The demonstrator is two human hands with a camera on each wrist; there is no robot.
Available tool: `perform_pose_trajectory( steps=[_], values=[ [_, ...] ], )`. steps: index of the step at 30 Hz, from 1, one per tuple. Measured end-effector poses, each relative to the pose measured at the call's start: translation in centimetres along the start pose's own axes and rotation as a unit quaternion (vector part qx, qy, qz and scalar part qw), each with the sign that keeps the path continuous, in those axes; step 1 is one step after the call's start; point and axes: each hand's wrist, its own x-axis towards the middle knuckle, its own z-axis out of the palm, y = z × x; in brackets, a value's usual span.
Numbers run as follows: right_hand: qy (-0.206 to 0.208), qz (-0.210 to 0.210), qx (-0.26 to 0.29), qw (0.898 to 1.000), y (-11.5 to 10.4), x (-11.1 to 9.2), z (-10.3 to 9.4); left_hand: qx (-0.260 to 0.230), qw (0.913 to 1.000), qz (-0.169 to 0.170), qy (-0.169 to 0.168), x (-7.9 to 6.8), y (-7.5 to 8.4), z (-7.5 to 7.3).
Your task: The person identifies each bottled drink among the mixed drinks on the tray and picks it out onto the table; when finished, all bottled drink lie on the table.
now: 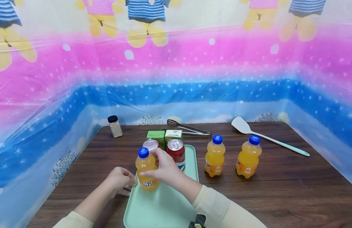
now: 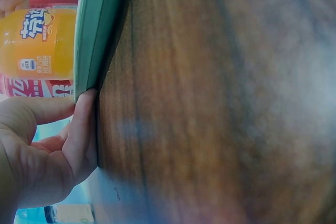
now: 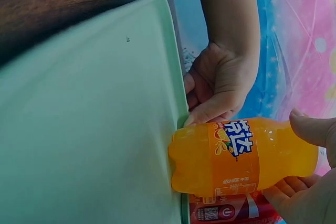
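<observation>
My right hand (image 1: 168, 169) grips a bottle of orange soda (image 1: 145, 165) with a blue cap, thumb and fingers around its upper body. The bottle stands upright at the left side of a pale green tray (image 1: 161, 207). On that tray's left rim, my left hand (image 1: 120, 181) pinches the edge between thumb and fingers, as the left wrist view shows. Just behind the bottle stand a red soda can (image 1: 176, 150) and a second can (image 1: 150, 144), partly hidden. Two green drink cartons (image 1: 156, 135) are at the tray's far end.
Two more orange soda bottles (image 1: 215, 156) stand right of the tray on the wooden table (image 1: 278, 190). Behind them lies a white spatula (image 1: 267, 136). Metal tongs (image 1: 190, 128) lie behind the cartons, and a black-lidded jar (image 1: 115, 127) stands at the back left.
</observation>
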Motion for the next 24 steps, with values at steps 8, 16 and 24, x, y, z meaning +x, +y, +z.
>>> perform_pose_trajectory(
  steps=[8,16,24],
  values=[
    [-0.003,0.005,0.002,1.0,-0.05,0.09,0.08,0.0,1.0,0.002,-0.001,0.01,0.02,-0.07],
    [0.001,0.008,-0.002,1.0,-0.17,0.13,0.14,-0.001,1.0,0.002,0.001,-0.04,0.08,-0.1],
    [0.008,0.006,0.002,1.0,-0.02,0.14,0.35,-0.007,1.0,0.003,0.006,-0.12,0.07,0.03]
  ],
)
